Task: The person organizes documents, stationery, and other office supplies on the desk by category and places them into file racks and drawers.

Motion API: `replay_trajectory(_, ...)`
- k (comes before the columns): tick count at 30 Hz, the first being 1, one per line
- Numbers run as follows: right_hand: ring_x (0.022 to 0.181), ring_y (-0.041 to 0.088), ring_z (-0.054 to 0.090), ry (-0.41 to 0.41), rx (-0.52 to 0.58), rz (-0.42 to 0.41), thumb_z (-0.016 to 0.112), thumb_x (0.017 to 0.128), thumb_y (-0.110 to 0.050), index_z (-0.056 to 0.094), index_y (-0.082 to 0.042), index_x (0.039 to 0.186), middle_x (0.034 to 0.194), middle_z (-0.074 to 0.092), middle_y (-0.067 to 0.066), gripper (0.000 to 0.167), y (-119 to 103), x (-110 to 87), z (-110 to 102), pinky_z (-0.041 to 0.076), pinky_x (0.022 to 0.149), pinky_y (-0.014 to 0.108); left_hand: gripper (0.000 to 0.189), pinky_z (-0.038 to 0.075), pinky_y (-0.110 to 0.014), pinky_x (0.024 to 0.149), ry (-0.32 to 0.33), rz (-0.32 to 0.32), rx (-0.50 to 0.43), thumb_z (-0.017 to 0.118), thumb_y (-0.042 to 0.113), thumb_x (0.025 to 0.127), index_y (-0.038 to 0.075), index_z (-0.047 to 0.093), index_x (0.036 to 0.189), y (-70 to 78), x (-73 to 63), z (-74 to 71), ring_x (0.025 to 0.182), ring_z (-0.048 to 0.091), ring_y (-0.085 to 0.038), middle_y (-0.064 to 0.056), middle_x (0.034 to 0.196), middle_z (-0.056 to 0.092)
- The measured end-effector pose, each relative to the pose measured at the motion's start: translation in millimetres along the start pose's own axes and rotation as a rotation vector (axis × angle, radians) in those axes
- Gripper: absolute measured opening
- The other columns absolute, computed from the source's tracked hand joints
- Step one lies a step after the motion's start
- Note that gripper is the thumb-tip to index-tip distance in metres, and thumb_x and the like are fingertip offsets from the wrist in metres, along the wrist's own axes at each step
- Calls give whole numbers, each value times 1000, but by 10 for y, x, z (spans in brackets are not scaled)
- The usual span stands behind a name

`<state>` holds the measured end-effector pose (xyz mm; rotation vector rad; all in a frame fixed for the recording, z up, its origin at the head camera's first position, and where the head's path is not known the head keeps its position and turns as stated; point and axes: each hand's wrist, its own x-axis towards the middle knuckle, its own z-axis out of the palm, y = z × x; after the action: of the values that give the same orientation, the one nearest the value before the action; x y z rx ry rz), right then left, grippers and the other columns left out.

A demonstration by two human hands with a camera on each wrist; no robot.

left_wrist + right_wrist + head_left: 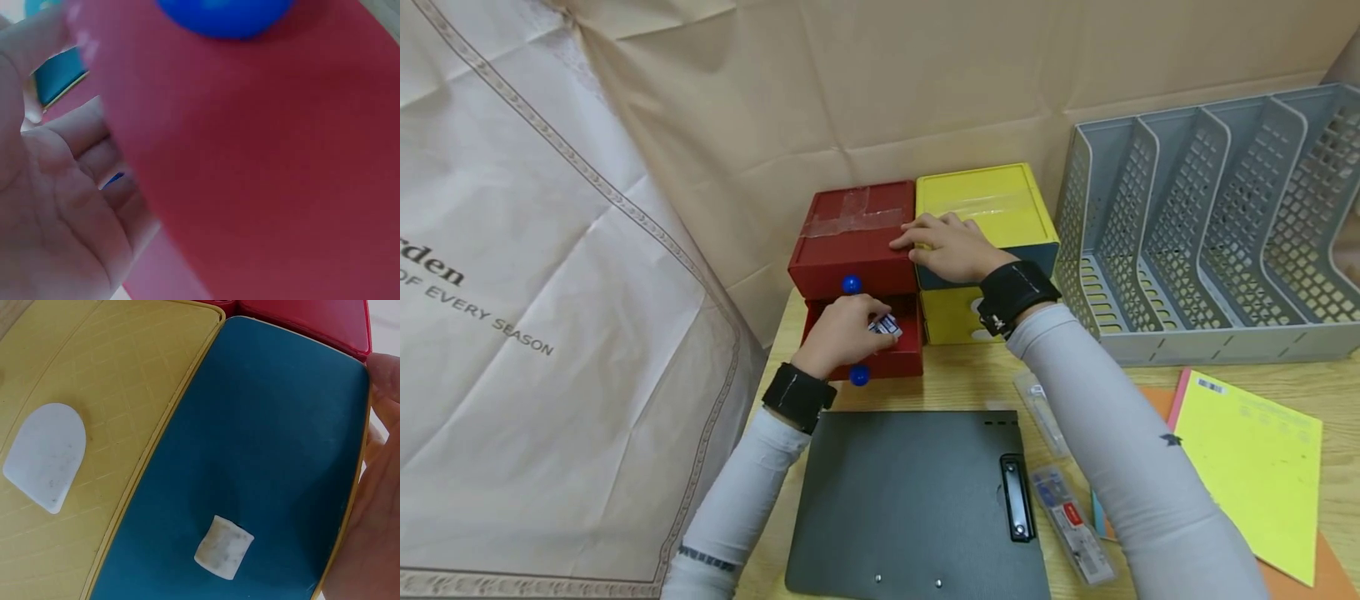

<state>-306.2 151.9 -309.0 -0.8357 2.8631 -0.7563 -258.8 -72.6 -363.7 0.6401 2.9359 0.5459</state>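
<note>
My left hand [844, 333] reaches over the front of the pulled-out lower red drawer [895, 363]. Between its thumb and fingers it pinches a small white block with dark blue print [886, 326], inside the drawer. In the left wrist view the red drawer front fills much of the picture and hides the fingertips and the block. My right hand [953, 248] rests on top where the red drawer box [850, 225] and the yellow drawer box [985, 204] meet, fingers extended. A blue drawer front with a white tab [224, 547] shows below it in the right wrist view.
A dark clipboard [910, 500] lies in front of the drawers. Beside it are two clear plastic cases, one a pencil-lead box [1073, 525]. A grey file rack [1217, 333] stands at right, with a yellow notebook [1247, 475] before it. Fabric hangs behind.
</note>
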Motion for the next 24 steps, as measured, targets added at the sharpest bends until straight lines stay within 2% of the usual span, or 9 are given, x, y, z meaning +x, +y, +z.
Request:
replay_trajectory(4,140,38,30,6,1,2,47,108,-28,57,-27,146,160,37,5,39,-2,-2,1,22,112,57,47,59,-36,84,-59,-1,69,79,36,88,13,72,129,-25,93,68,95,67,-19,-3,119,73)
replay_trajectory(9,140,37,31,9,0,6,47,108,-29,57,-28,145,160,37,4,39,-8,1,4,22,112,56,42,58,-36,80,-125,26,135,78,33,90,18,72,129,-24,206,117,90,66,-19,-1,117,74)
replay_trajectory(13,140,38,31,7,9,6,47,107,-28,57,-27,146,160,37,4,39,10,1,24,21,113,57,41,57,-37,80,-156,52,143,79,26,89,19,72,129,-3,281,148,88,64,-18,-1,116,73)
replay_trajectory(16,140,37,31,1,11,5,47,108,-29,56,-28,146,160,37,4,39,16,6,42,20,114,57,41,59,-36,74,-178,49,122,79,23,89,19,72,129,-2,306,171,83,66,-19,-2,115,73)
replay_trajectory(20,140,36,31,-8,6,2,47,108,-30,56,-29,146,160,36,3,39,11,10,41,20,114,57,37,59,-37,78,-169,44,111,77,26,90,20,72,127,-12,299,173,87,69,-18,0,113,74)
replay_trajectory(24,140,36,31,5,-1,5,47,107,-29,57,-29,145,160,37,3,39,7,0,3,21,113,57,35,59,-40,84,-100,69,97,74,36,93,21,73,124,27,205,93,95,70,-17,0,113,75)
